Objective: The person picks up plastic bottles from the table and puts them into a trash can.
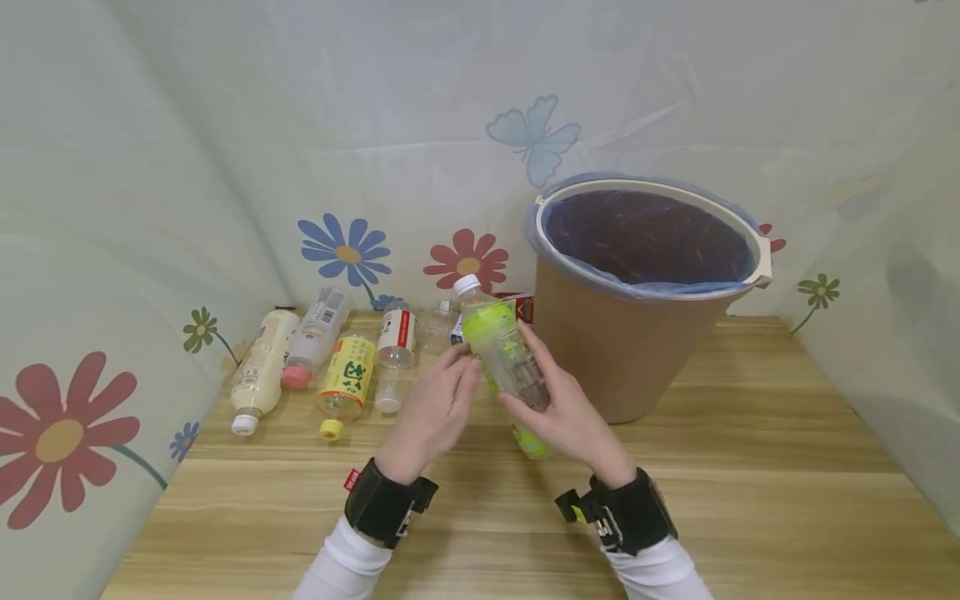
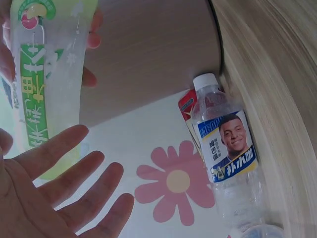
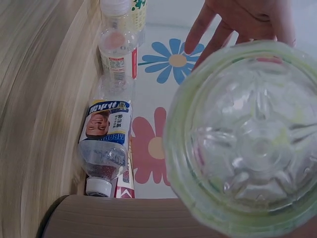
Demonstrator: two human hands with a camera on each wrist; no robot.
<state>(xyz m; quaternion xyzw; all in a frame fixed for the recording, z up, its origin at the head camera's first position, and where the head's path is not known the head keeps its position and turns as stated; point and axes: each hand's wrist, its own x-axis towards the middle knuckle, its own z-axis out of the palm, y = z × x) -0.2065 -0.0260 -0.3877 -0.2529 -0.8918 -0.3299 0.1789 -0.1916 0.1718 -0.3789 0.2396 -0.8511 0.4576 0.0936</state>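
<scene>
A clear plastic bottle with a green label and white cap (image 1: 491, 346) leans in front of me, cap end pointing away. My right hand (image 1: 573, 417) grips its side, and fingertips show past its edge in the left wrist view. My left hand (image 1: 431, 408) is just left of the bottle; in the left wrist view that hand (image 2: 54, 201) has its fingers spread, holding nothing. The bottle's ribbed base (image 3: 262, 144) fills much of the right wrist view and hides the right hand there.
A tan bin (image 1: 630, 350) lined with a blue bag stands at right. Several bottles lie on the wooden table (image 1: 750, 483) at left, including a yellow-labelled one (image 1: 348, 375). A portrait-labelled bottle (image 2: 228, 144) and a red box (image 2: 187, 104) lie near the bin.
</scene>
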